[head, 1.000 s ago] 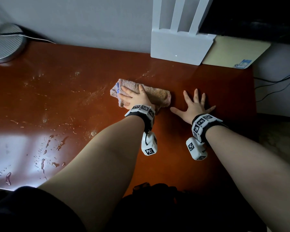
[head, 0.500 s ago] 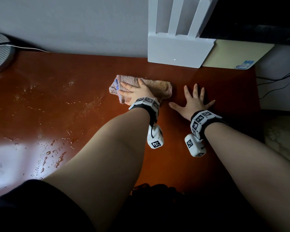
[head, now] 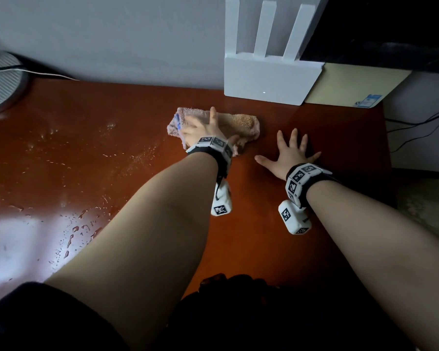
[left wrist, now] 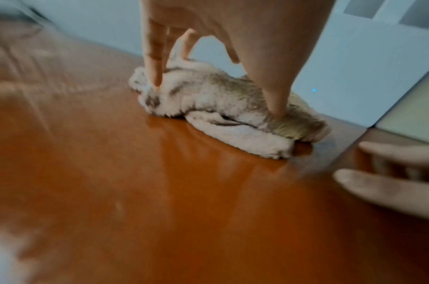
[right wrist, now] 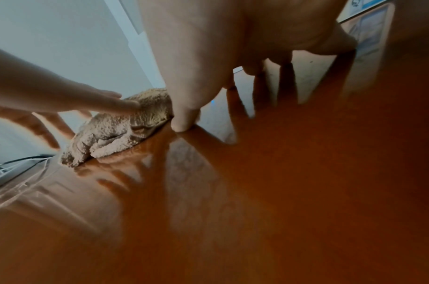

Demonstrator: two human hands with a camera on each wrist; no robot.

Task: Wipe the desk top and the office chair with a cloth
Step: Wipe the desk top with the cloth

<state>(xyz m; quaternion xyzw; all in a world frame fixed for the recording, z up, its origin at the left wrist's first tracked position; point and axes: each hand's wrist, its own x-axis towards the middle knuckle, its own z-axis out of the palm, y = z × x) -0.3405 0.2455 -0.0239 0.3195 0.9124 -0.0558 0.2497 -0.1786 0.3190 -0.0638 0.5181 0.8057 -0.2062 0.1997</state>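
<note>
The cloth [head: 241, 124] lay bunched on the far middle of the desk top [head: 91, 158], a little in front of the wall and just left of the white router. Going from your left: a round grey ribbed base [head: 0, 84] sat at the far-left corner of the desk with a thin cable [head: 48, 74] trailing past it. Next came streaks and beads of water [head: 74, 229], thickest near the bright reflection at the near-left edge, with finer speckles toward the cloth.

Your left hand [head: 200, 129] pressed down on the cloth with its fingers spread and mostly straight; in the left wrist view the fingertips [left wrist: 155, 80] dug into the terry folds and the thumb bore on the right part of the cloth [left wrist: 220, 100], though the motion blur hid whether any fold was pinched.

Right of the cloth, apart from it, your right hand [head: 288, 153] lay flat on the bare desk, fingers splayed and holding nothing; the right wrist view showed the thumb tip [right wrist: 184, 123] touching the glossy wood. Behind it stood the white router [head: 269, 79], its small light lit, and beside that a pale yellow box [head: 350, 87] with a blue label.
</note>
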